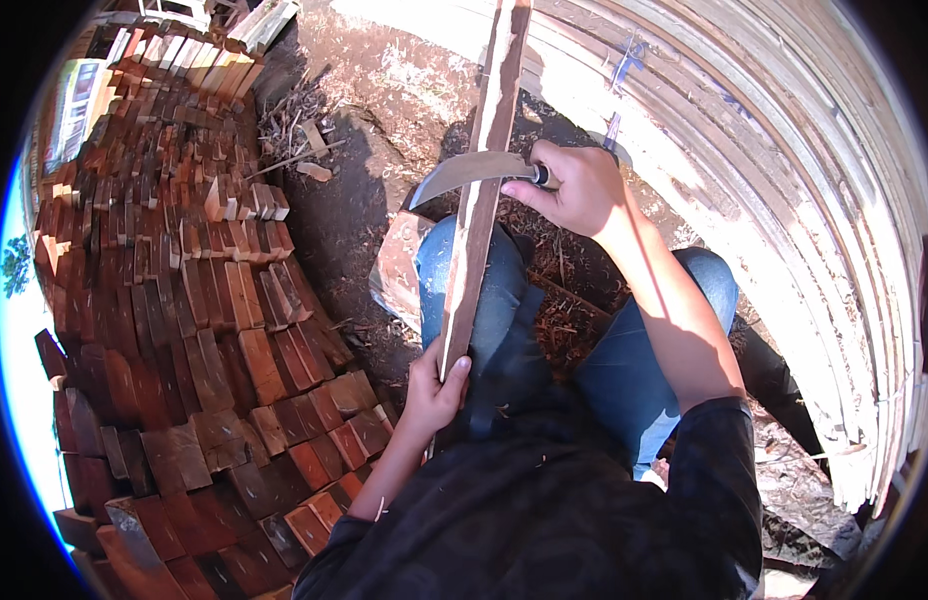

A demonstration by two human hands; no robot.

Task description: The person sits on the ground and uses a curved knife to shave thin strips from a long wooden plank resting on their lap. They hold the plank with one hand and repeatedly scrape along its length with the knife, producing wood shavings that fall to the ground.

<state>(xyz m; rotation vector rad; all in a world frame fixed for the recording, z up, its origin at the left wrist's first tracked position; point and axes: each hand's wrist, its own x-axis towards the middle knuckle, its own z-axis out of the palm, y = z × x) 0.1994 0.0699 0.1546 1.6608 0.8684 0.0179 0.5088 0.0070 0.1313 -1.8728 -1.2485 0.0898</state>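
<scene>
A long, narrow wooden strip (474,240) slants up from my lap, past my left knee, and runs out at the top of the view. Its face is brown and rough, with pale bare wood along the edge. My left hand (436,392) is closed around its lower end. In my right hand (580,188) is the dark handle of a curved knife (469,172), whose broad grey blade lies across the strip, tip pointing left. My fingers hide most of the handle. Whether the edge bites into the wood, I cannot tell.
Stacked reddish-brown wooden blocks (184,340) fill the left side. On the right lie long pale boards (784,200). A block-like seat or stump (399,262) stands beside my left knee. Wood shavings (569,325) and scraps (312,150) litter the dirt ground.
</scene>
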